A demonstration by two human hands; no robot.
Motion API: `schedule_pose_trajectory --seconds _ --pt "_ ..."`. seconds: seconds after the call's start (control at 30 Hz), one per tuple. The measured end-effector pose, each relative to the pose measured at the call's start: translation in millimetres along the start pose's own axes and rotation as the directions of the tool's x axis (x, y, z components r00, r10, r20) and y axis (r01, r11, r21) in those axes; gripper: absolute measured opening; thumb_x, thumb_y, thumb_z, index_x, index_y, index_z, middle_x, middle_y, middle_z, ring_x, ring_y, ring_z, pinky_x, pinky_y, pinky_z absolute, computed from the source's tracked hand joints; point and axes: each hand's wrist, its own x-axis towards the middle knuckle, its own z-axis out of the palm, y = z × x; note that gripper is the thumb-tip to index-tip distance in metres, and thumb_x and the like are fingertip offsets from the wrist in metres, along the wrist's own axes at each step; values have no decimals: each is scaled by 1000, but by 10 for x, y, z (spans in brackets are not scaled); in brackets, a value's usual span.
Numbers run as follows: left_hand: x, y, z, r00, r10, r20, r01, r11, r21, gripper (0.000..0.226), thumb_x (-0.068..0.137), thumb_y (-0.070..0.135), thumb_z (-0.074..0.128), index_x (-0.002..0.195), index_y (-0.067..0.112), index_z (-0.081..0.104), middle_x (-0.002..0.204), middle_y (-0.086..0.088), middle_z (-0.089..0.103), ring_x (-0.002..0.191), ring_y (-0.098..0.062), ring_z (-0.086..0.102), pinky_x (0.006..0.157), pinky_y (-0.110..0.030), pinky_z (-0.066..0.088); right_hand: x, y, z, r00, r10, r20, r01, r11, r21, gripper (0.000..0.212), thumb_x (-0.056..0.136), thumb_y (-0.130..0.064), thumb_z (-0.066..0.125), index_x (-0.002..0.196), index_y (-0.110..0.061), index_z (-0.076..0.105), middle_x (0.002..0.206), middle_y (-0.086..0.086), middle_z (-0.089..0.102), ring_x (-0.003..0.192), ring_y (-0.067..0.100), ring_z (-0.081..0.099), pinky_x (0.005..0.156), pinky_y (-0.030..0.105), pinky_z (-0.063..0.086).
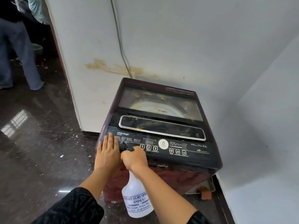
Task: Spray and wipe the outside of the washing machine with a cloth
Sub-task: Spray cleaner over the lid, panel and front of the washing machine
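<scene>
A maroon top-load washing machine (186, 160) stands in a corner, its glass lid smeared with yellow-brown stains. My right hand (135, 158) is shut on the black trigger head of a white spray bottle (137, 199), whose nozzle points at the left part of the control panel. The bottle hangs below my hand in front of the machine. My left hand (107, 152) lies flat with fingers together on the panel's front left corner, just left of the nozzle. No cloth is in view.
A white wall (178, 38) with yellow-brown stains and a hanging cable (120, 46) is behind the machine. Another white wall closes the right side. The dark polished floor (32, 143) carries white debris. A person's legs (19, 54) stand at the far left.
</scene>
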Motion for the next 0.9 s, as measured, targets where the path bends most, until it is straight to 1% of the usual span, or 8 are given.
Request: schedule_pose_trajectory --seconds 0.1,0.17,0.23,0.37,0.53,0.77,0.83,0.9 --pt "-8 -103 18 999 41 10 -41 999 31 73 93 40 28 144 5 -11 155 -15 -13 142 -29 -13 115 -47 0 9 9 112 999 24 -33 -26 999 -42 19 64 -22 51 70 -10 64 81 7 71 76 31 61 61 27 42" --pt "2 -111 9 998 55 10 -56 998 33 70 94 43 22 145 5 -8 156 -16 -10 143 -30 -11 115 -47 0 26 33 98 995 55 -80 -57 998 -14 19 66 -23 54 74 -11 67 85 6 71 81 31 63 63 27 42" --pt "28 -75 -3 998 63 0 -63 998 12 71 94 47 20 145 5 -4 156 -17 -6 143 -31 -8 114 -47 -1 43 82 12 989 88 -119 -87 996 18 12 68 -24 53 69 -15 61 87 5 69 83 30 62 65 29 42" --pt "97 128 4 986 164 -28 -164 986 10 72 93 50 22 146 6 0 156 -17 -2 143 -32 -5 114 -48 1 101 272 -365 939 178 -294 -150 982 115 23 70 -25 53 88 -16 64 91 6 67 86 31 62 69 30 42" --pt "164 535 31 961 274 -27 -275 961 -18 70 93 50 19 146 8 -1 156 -14 -5 143 -30 -8 115 -46 2 61 658 -1016 840 279 -466 -201 957 211 5 72 -21 51 69 -18 55 74 3 62 70 25 59 65 31 43" --pt "149 928 42 930 367 22 -366 930 -33 68 95 49 19 146 9 -1 156 -15 -7 143 -31 -7 116 -46 5 -77 1134 -1675 728 369 -578 -289 929 230 28 60 -23 44 78 -10 61 75 8 66 69 31 62 63 34 46" --pt "130 1008 49 925 379 30 -378 925 -23 68 95 49 20 146 9 1 156 -15 -5 143 -31 -5 116 -46 6 -130 1208 -1735 728 371 -577 -298 929 220 23 59 -23 43 73 -14 58 71 4 62 63 27 56 59 33 42" --pt "97 1053 69 924 381 28 -381 925 -9 68 94 49 21 146 8 3 157 -15 -2 143 -31 -3 116 -47 7 -161 1245 -1714 755 354 -552 -304 935 184 21 63 -23 44 75 -16 61 73 5 64 65 27 59 60 32 42"
